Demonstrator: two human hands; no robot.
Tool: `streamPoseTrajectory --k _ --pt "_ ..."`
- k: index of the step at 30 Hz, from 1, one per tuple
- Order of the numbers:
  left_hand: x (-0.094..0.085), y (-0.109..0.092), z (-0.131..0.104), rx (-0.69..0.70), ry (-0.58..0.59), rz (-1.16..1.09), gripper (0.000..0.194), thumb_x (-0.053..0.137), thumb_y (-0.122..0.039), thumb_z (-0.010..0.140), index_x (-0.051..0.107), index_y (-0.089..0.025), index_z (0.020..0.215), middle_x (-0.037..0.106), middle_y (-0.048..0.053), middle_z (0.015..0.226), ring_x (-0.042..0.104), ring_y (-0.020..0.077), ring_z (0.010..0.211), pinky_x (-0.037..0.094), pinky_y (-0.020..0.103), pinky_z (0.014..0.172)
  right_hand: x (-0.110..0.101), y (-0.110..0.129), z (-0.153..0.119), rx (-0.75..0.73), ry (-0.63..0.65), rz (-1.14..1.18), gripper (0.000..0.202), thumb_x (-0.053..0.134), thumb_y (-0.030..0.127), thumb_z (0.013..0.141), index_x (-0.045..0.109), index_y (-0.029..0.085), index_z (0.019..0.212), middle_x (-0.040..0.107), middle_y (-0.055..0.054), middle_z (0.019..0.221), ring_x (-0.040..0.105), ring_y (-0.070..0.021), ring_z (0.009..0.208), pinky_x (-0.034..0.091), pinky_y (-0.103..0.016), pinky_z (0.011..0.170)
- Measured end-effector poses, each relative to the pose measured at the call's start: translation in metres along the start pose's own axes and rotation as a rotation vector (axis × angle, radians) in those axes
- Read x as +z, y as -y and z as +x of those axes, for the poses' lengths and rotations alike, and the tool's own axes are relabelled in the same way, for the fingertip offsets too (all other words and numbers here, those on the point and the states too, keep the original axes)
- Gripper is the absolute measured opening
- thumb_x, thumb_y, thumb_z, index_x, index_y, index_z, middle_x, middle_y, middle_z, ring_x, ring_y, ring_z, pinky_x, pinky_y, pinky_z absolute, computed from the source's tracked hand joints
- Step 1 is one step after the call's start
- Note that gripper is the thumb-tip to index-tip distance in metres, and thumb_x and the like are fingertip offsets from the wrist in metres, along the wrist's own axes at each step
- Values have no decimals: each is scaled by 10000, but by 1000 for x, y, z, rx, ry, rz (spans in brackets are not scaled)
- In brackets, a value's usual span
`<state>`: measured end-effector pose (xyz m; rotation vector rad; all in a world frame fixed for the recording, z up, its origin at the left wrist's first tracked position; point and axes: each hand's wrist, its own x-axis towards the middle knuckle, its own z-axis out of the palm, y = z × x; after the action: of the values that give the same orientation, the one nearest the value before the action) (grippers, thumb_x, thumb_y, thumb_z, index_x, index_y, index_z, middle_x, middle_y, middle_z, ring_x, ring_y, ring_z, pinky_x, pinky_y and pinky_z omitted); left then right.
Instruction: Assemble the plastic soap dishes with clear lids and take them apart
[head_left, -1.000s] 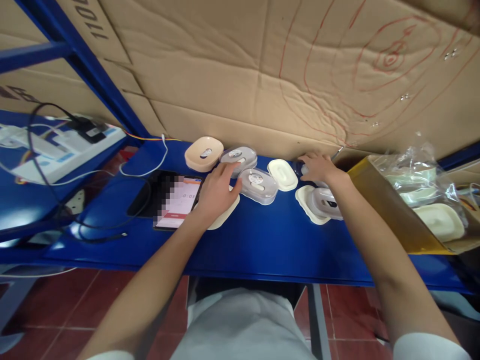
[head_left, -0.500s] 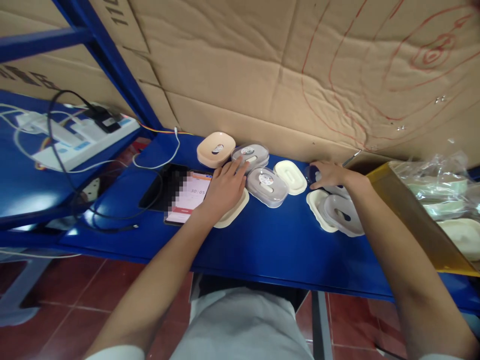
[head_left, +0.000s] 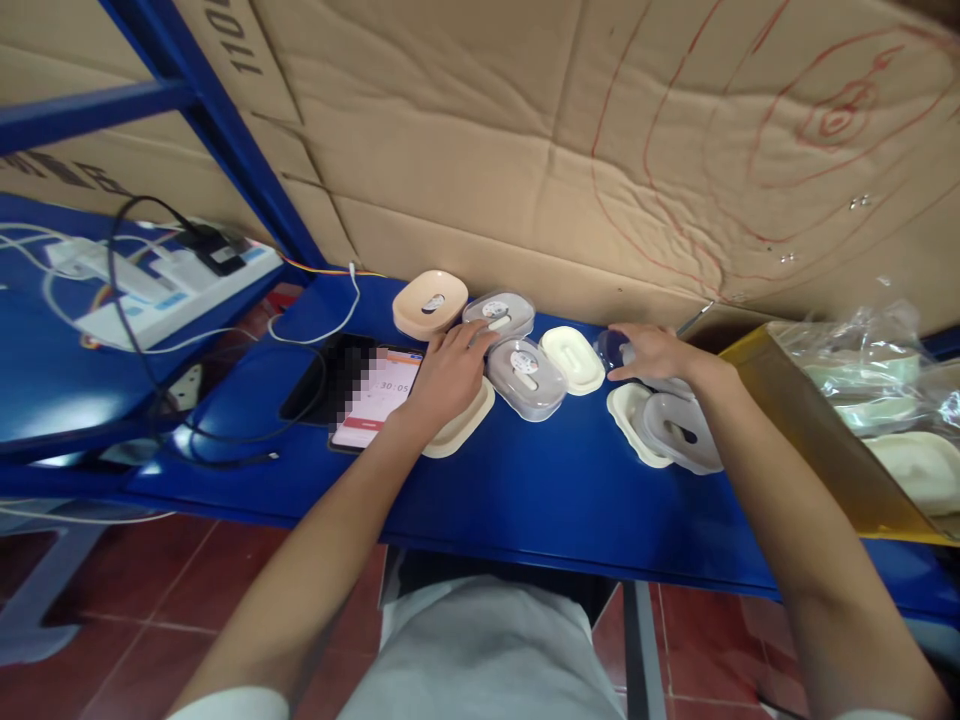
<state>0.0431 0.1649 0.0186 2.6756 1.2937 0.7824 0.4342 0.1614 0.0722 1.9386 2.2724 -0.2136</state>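
Note:
My left hand lies with fingers stretched out, fingertips touching the front of a grey, clear-lidded soap box. Under its palm is a cream tray, partly hidden. A second grey soap box with a round label is beside the fingers, touching a cream inner tray. On the right, thumb and fingers of my right hand curve around a clear plastic lid. Below that hand, a grey lid with an oval slot overlaps a cream tray. A peach soap box is at the back left.
A phone showing a timer lies left, beside a dark pouch or case and a black cable. A white power strip is farther left. On the right stands an open carton with bagged pale-green pieces. A cardboard wall closes the back.
The view has shifted slightly. Both hands keep nearly the same pose, and the boxes and trays stay in place.

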Motion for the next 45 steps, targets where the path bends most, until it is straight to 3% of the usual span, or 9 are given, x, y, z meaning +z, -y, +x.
streamPoseTrajectory --k 5,9,15,21,28,32,35,40,45 --pt "-4 -4 1 -16 -26 -15 486 416 -79 1023 640 -204 1436 566 161 1619 540 350 1501 406 571 1232 -14 21 -11 -37 -97 73 831 784 547 862 521 234 1585 628 -177 1580 560 -454 1468 345 -667 1238" --pt "-29 -38 -11 -13 -111 -186 443 411 -135 1070 602 -231 1457 573 150 1598 527 324 1524 429 565 1252 -27 59 -44 -140 -206 104 869 761 506 923 423 159 1645 527 -206 1671 481 -414 1554 242 -608 1321" --pt "-47 -99 -91 78 78 -493 669 645 -315 1059 354 -354 1660 336 120 1787 471 314 1591 517 531 1254 -19 140 -129 -477 -256 241 986 820 528 940 268 322 1729 510 -132 1697 483 -373 1568 248 -645 1347" --pt "-21 -103 -154 83 94 -461 765 722 -259 1007 340 -330 1666 405 175 1743 535 357 1543 608 579 1145 30 181 -161 -608 -172 357 1054 814 579 938 240 227 1749 556 -201 1639 524 -368 1535 363 -650 1306" --pt "-14 -95 -160 40 211 -383 846 805 -347 948 357 -369 1666 456 160 1726 544 408 1530 578 641 1155 60 177 -150 -575 -149 456 1017 822 602 926 311 260 1736 498 -188 1696 479 -363 1581 426 -613 1296" --pt "-10 -95 -159 36 195 -331 695 784 -408 981 463 -319 1592 518 163 1674 567 397 1505 516 662 1214 58 165 -149 -519 -81 554 984 840 617 901 371 322 1714 472 -148 1722 489 -334 1578 490 -536 1261" --pt "-10 -95 -157 22 186 -330 593 736 -354 1016 509 -322 1562 538 130 1657 581 355 1493 501 630 1243 45 147 -142 -488 -138 620 725 723 555 1022 456 352 1665 559 -111 1656 569 -294 1511 528 -496 1223" --pt "-14 -92 -157 32 204 -325 615 754 -313 997 514 -330 1564 539 114 1654 572 350 1499 511 622 1239 22 108 -105 -122 -405 262 433 518 479 1119 638 279 1485 683 -122 1516 620 -339 1425 458 -571 1206" --pt "-11 -93 -159 36 205 -293 687 782 -389 983 485 -327 1600 516 126 1670 553 382 1510 535 633 1211 23 82 -64 229 -379 -19 475 473 424 1082 660 177 1442 713 -196 1452 628 -403 1355 410 -570 1165"
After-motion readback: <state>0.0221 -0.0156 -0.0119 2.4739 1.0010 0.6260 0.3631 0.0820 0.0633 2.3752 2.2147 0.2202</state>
